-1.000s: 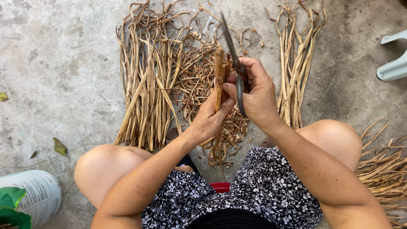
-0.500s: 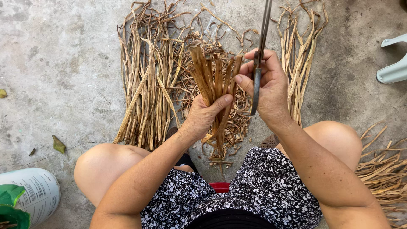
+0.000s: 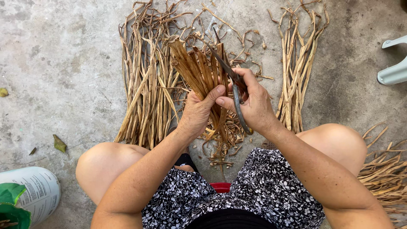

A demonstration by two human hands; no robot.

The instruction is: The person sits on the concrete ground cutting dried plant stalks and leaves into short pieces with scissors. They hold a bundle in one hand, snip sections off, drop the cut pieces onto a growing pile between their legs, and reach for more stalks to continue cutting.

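Note:
My left hand (image 3: 198,111) grips a bunch of dry brown plant strips (image 3: 196,68) that fans up and to the left from my fist. My right hand (image 3: 253,104) holds a pair of dark metal scissors (image 3: 231,80), the blades pointing up-left and lying against the bunch just above my left thumb. The two hands touch at the thumbs, above my knees.
A large pile of dry strips (image 3: 146,85) lies on the concrete floor to the left, a smaller pile (image 3: 299,63) to the right, more strips (image 3: 381,174) at the right edge. Short trimmings (image 3: 220,146) litter the floor between my knees. A white sack (image 3: 29,195) is lower left, a pale plastic chair leg (image 3: 394,72) right.
The bunch has tilted to the left and fanned out. My right hand swung the scissors from upright down to the bunch, and the hands have closed together.

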